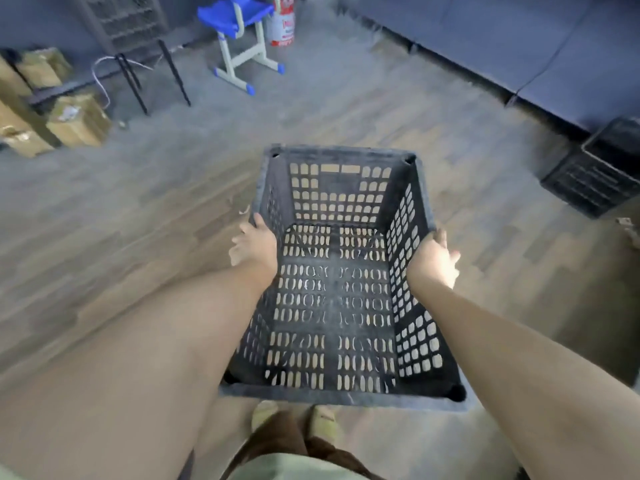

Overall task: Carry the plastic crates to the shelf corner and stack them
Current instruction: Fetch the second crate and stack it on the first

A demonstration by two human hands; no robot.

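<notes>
An empty black perforated plastic crate (341,282) is held above the wood-pattern floor (138,209). Its long side rims are gripped by the left hand (256,245) and right hand (433,261), fingers closed over the edges. A second black crate (595,171) is seen on the floor at far right.

This looks like a storeroom or back room: cardboard boxes (78,119) piled on the wood-plank floor (173,202) by a metal rack (121,22), a spare blue chair (239,39), and a black crate (595,174) against the dark wall.

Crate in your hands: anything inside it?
No, the crate looks empty: only the wood floor shows through its slotted bottom. The near wall hides nothing much; both hands grip the side rims, left hand, right hand.
</notes>
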